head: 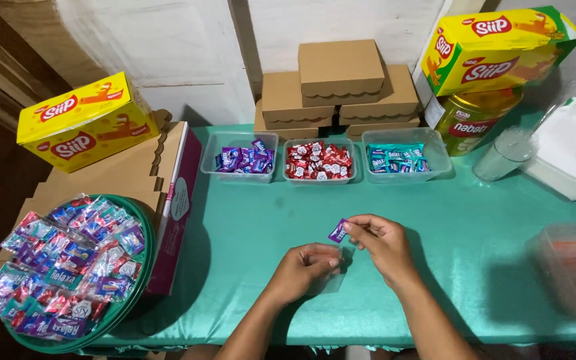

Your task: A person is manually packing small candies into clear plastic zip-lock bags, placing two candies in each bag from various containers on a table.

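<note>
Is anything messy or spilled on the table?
Nothing is spilled. The green tray of filled candy bags hangs over the table's left edge, and the yellow box at back right sits tilted on a jar.

Purple candy wrapper [338,231] pinched in right hand [383,243]. Teal cloth over counter [475,227]. Purple sweets [243,161], red-and-white sweets [319,161], turquoise sweets [397,159] in clear tubs. Plain brown cardboard boxes [339,83]. Yellow cartons [85,122] with red logos. Green tray [143,267] under mixed purple, red and teal packets [68,267].
</note>
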